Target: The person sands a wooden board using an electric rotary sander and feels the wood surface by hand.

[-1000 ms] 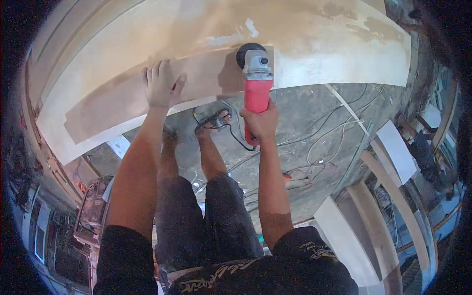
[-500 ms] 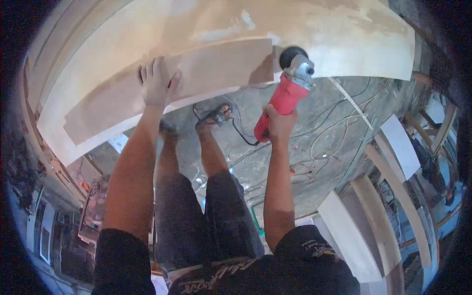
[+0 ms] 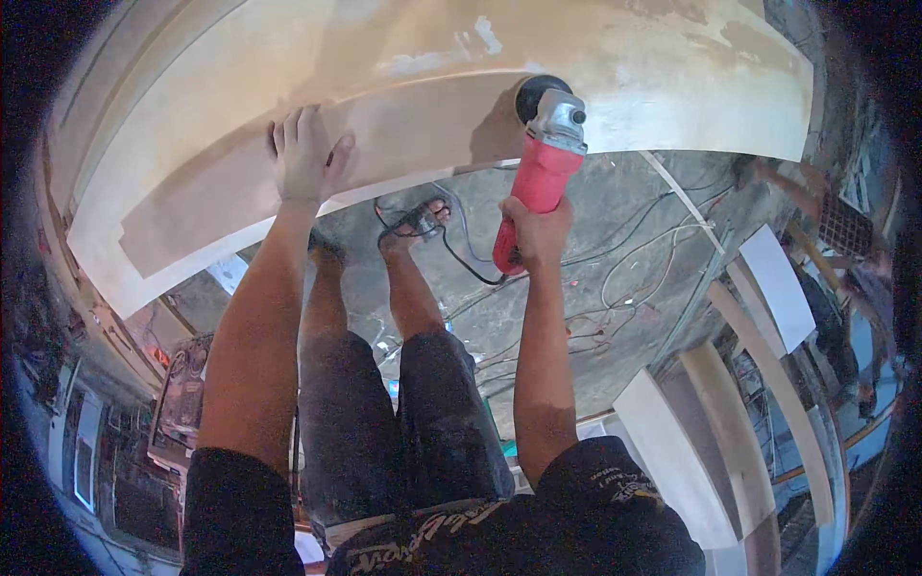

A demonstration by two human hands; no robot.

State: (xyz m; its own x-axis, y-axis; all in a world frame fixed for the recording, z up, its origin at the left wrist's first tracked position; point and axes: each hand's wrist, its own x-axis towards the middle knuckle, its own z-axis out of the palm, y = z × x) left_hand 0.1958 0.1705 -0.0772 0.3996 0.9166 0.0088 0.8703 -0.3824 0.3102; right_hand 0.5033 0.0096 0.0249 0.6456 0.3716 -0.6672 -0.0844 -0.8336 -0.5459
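My right hand (image 3: 543,230) is wrapped around the rear grip of a red angle grinder (image 3: 547,175) with a silver head. Its round black disc (image 3: 538,94) is against or just over the right end of a curved brown panel (image 3: 413,125); the contact itself is hidden. This panel lies on a larger, pale curved board (image 3: 672,110). My left hand (image 3: 305,158) rests flat on the brown panel, fingers stretched out and thumb apart. A black cord (image 3: 471,271) leaves the grinder's lower end and runs toward my feet.
Cables (image 3: 629,274) wind over the concrete floor (image 3: 499,331) beside my feet. A thin pale strip (image 3: 684,200) reaches out from the board's edge. At right stand several curved wooden pieces (image 3: 730,413) and a white sheet (image 3: 776,288). Cluttered equipment (image 3: 182,394) is at lower left.
My right hand has moved the grinder left and slightly up, so its disc is now over the brown panel's right end. My left hand stays in place on the panel.
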